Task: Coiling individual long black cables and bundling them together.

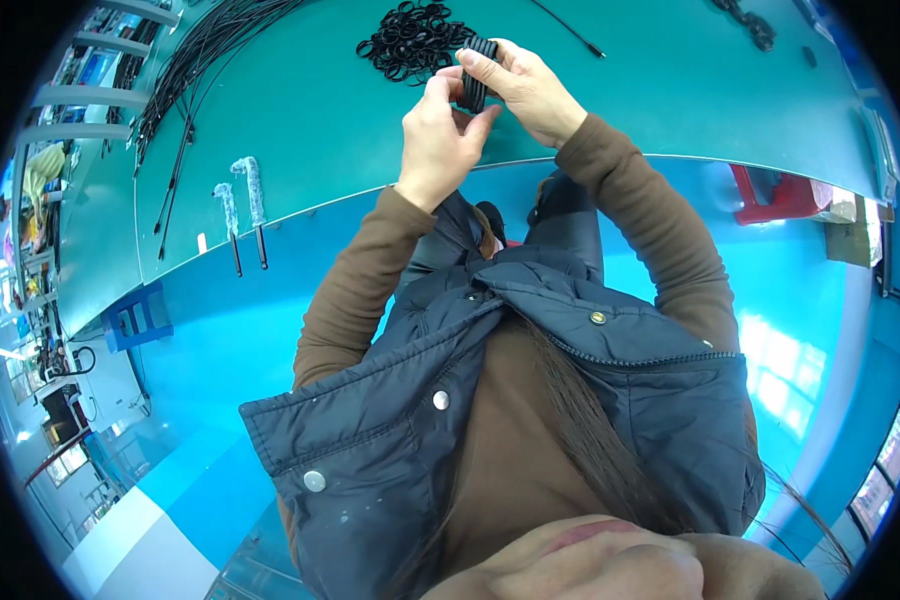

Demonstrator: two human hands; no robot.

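Observation:
A black cable wound into a small tight coil (478,78) is held up just above the green table (330,130), near its front edge. My left hand (440,142) closes on its lower left side, thumb and fingers around the loops. From the upper right my right hand (528,92) grips the same coil, with the thumb laid across its top. Just beyond the hands lies a loose pile of small black rings or loops (407,45). Parts of the fingers behind the coil are hidden.
Long black cables (205,60) spread over the table's left side. Two plastic-wrapped tools (254,205) stick out past the front edge. A single cable end (592,48) lies to the right. Below stand a red stool (782,196) and a blue stool (135,322).

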